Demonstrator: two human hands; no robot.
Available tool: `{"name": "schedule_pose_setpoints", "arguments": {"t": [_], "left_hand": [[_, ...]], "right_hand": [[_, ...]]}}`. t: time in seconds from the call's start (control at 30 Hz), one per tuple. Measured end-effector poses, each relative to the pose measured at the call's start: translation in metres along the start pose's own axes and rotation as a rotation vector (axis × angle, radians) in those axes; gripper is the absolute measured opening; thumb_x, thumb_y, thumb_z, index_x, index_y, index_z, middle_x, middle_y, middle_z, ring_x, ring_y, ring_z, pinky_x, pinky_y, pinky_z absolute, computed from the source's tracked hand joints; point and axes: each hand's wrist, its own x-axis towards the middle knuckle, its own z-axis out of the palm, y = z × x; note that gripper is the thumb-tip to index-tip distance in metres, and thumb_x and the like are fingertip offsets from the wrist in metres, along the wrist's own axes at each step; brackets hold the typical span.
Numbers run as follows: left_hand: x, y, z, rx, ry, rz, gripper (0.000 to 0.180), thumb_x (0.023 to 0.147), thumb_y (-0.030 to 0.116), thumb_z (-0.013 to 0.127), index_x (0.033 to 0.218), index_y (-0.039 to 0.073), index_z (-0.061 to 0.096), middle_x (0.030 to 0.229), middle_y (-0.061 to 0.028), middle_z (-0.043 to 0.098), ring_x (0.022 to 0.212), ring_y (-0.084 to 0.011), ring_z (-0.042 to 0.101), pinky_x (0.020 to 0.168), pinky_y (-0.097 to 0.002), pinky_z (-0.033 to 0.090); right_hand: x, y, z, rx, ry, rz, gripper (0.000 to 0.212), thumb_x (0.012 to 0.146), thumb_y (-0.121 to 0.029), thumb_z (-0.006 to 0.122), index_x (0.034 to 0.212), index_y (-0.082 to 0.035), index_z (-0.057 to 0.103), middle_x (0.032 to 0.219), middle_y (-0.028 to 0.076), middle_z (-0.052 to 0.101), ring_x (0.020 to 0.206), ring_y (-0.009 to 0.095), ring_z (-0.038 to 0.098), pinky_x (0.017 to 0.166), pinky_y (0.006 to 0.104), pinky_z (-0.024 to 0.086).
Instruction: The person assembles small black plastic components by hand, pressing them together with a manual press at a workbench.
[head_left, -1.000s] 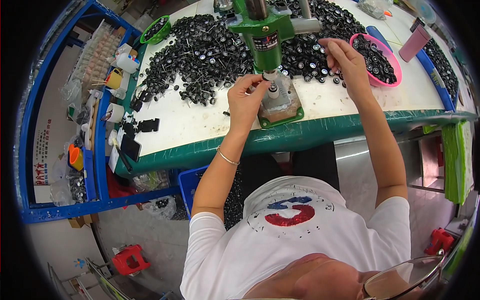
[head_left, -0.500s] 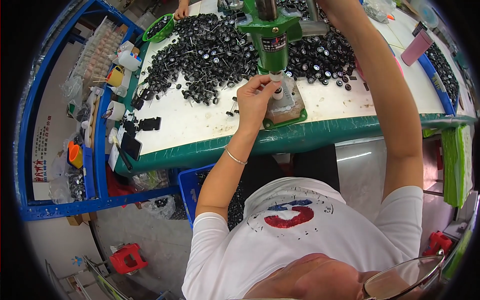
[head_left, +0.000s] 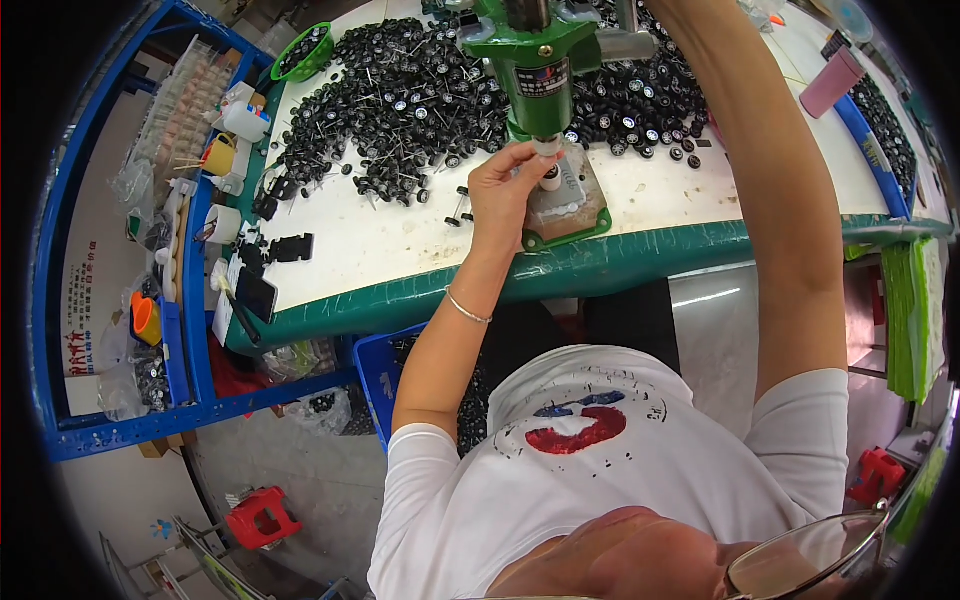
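Observation:
A green hand press (head_left: 540,100) stands on the white table, its ram pointing down at a white post on the base plate (head_left: 570,205). My left hand (head_left: 505,185) is closed, thumb and forefinger pinched together just under the white ram tip (head_left: 546,146). What the fingers hold is too small and covered to make out. A small black wheel (head_left: 550,178) sits at the top of the white post, close below my fingertips. My right arm (head_left: 785,180) reaches up past the press's right side; its hand lies beyond the top edge.
Black wheels (head_left: 400,105), many on thin axles, are heaped behind and beside the press. A green basket (head_left: 303,52) stands at the far left, a pink tumbler (head_left: 832,80) and a blue tray (head_left: 880,160) at the right. A phone-like black slab (head_left: 256,297) lies at the left corner.
Another person's hand beside the green basket has gone out of view. The picture has shifted slightly; my left hand stays pinched under the ram and my right arm stays raised.

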Motion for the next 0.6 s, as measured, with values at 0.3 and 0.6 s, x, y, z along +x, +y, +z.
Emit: {"name": "schedule_pose_setpoints", "arguments": {"t": [0.3, 0.6], "left_hand": [[-0.001, -0.001, -0.002, 0.026, -0.012, -0.011, 0.017, 0.087, 0.001, 0.069, 0.104, -0.002, 0.072, 0.097, -0.0107, 0.073, 0.09, -0.0149, 0.069, 0.082, -0.0272, 0.054], [0.001, 0.001, -0.004, 0.08, -0.022, -0.012, 0.015, 0.088, 0.001, 0.069, 0.102, -0.003, 0.071, 0.097, -0.011, 0.073, 0.09, -0.0151, 0.069, 0.082, -0.0276, 0.054]], "right_hand": [[-0.042, -0.015, -0.003, 0.038, 0.009, -0.269, 0.03, 0.095, -0.028, 0.063, 0.073, -0.013, 0.049, 0.056, -0.009, 0.036, 0.041, 0.001, 0.029, 0.036, 0.0197, 0.02], [-0.028, -0.015, -0.004, 0.031, -0.048, -0.172, 0.027, 0.096, -0.026, 0.061, 0.075, -0.013, 0.05, 0.059, -0.009, 0.038, 0.043, 0.001, 0.03, 0.037, 0.0197, 0.021]]}}
